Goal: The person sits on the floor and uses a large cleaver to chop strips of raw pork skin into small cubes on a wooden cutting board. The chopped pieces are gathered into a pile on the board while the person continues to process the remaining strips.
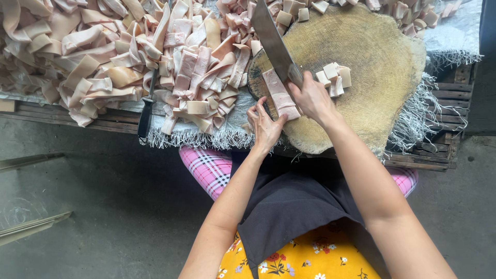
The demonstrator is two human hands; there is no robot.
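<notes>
Chopping well under way, by the look of it: small cut squares point(335, 77) sit on the round wooden block point(382, 57), one long pink strip point(280, 95) left whole there, big pile of strips point(103, 57) waiting beside. Left hand point(264, 126), fingers point(257, 109) bent, pressing near end of strip. Right hand point(312, 98), fingers curled tight round the cleaver point(274, 44) handle, blade over strip.
</notes>
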